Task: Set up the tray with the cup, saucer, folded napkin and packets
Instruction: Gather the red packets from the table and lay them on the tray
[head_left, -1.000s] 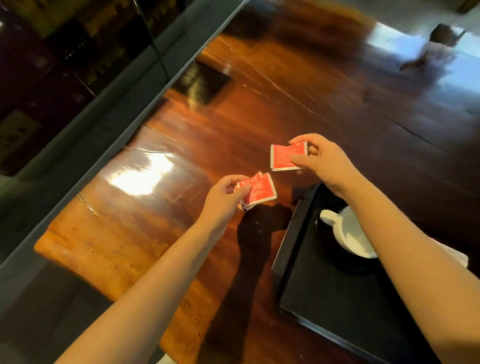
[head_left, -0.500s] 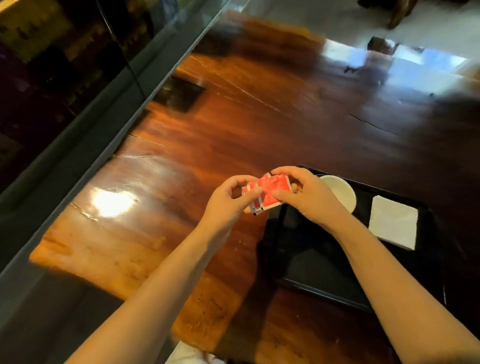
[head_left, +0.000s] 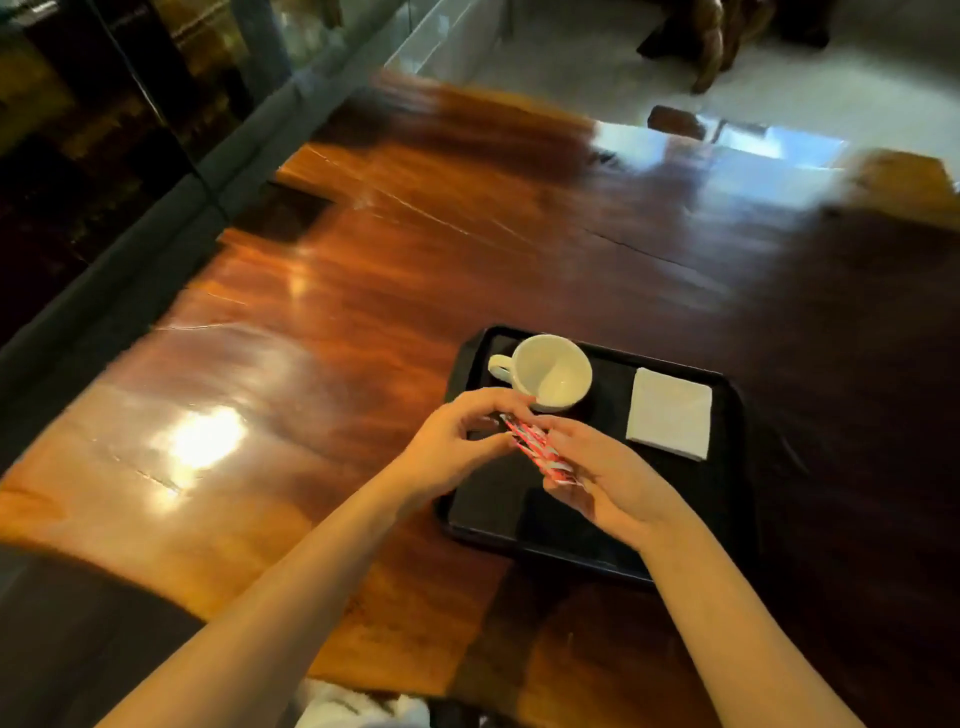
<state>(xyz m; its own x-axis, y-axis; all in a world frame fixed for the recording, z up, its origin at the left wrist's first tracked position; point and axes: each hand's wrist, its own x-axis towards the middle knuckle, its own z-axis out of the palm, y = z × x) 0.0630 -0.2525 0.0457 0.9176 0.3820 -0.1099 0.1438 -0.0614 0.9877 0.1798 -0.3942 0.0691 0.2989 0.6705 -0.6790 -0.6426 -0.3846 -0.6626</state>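
A black tray (head_left: 550, 551) lies on the wooden table. At its far left a white cup (head_left: 556, 371) stands on a dark saucer (head_left: 597, 395) that barely shows against the tray. A folded white napkin (head_left: 670, 413) lies at the tray's far right. Above the tray's middle, my left hand (head_left: 457, 441) and my right hand (head_left: 608, 478) together hold a stack of red and white packets (head_left: 540, 449), seen edge-on. Both hands pinch the stack from opposite ends, just in front of the cup.
The glossy wooden table (head_left: 311, 364) stretches left and far, with bright glare spots. A grey ledge and dark glass wall (head_left: 130, 208) run along the left side. Pale floor and wooden furniture legs (head_left: 711, 41) show beyond the table's far end.
My two hands brought their separate packets together into one stack and carried it right, from above the bare table to above the tray. The view swung right, showing the whole tray.
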